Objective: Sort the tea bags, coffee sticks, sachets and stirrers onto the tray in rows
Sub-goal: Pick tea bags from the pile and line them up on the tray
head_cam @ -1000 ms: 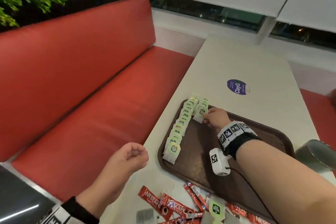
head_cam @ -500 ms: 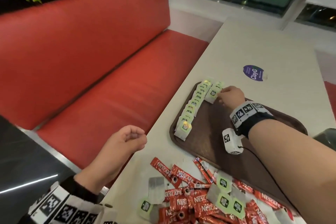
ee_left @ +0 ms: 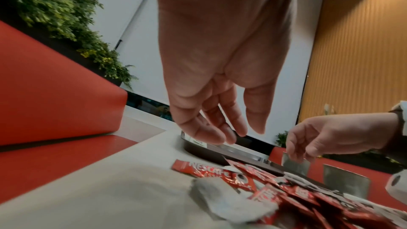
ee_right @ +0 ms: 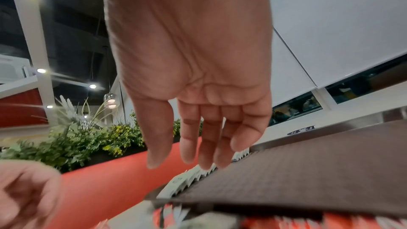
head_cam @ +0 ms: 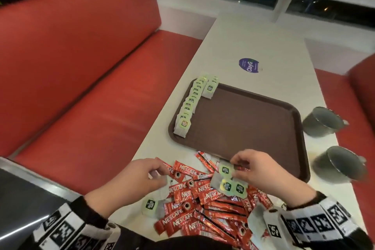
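The left hand (head_cam: 140,176) hovers loose-fingered and empty over the red coffee sticks (head_cam: 203,205) at six o'clock on the counter (head_cam: 263,42). The right hand (head_cam: 261,170), fingers relaxed and empty, reaches a green-tagged tea bag (head_cam: 225,169); best pinch one tag only, then continue the short second row (head_cam: 211,88) at eleven o'clock on the tray (head_cam: 243,128).

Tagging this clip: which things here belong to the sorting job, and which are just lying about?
Job: tray; tea bag row; loose tea bags; coffee sticks.
Lying about: two metal cups; round sticker; red bench.
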